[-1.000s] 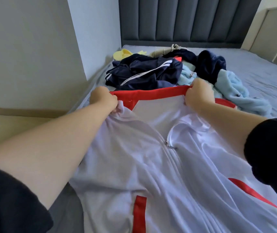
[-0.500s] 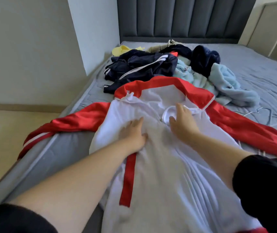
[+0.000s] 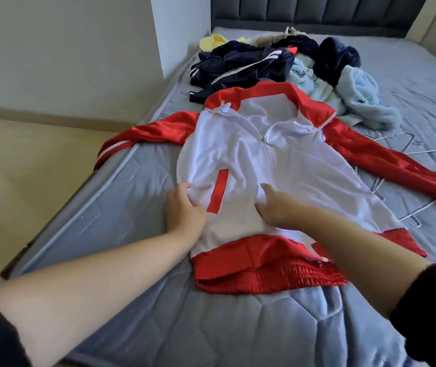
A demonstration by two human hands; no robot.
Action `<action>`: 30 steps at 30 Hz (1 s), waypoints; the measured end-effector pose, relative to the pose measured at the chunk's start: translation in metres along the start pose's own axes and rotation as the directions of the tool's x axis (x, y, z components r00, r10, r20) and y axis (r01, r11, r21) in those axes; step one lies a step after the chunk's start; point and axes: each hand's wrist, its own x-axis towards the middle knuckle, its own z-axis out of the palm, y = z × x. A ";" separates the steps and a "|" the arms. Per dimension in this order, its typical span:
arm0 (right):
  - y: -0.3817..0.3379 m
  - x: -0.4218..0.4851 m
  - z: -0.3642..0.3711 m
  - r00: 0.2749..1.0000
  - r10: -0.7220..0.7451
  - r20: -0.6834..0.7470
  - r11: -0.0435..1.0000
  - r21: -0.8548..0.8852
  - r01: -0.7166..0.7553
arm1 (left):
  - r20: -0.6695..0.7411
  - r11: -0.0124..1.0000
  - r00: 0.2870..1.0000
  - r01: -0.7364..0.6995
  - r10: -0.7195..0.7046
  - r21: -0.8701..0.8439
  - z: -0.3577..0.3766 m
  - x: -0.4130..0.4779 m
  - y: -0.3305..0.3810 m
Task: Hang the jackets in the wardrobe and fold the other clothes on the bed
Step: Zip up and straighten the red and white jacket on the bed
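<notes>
- Jacket [image 3: 277,160], white and red, lies front-up on the bed [image 3: 132,260]; one sleeve droops over the edge, the other runs out of frame
- left hand [image 3: 183,210] and right hand [image 3: 277,207], blurred, press flat-fingered on its white front
- collar overlaps the clothes pile [image 3: 251,64]

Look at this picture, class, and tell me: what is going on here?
A person has a white and red track jacket spread front-up on the grey bed, sleeves out. The right hand lies on its lower front; the left hand is at its side edge, grip too blurred to judge. Wire hangers lie beside it, and a pile of other clothes waits near the headboard.
</notes>
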 end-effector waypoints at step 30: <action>0.011 -0.087 0.016 0.810 -0.546 -0.215 0.830 -0.268 0.489 | 0.694 0.563 0.579 -0.771 0.428 0.297 -0.057 -0.053 0.044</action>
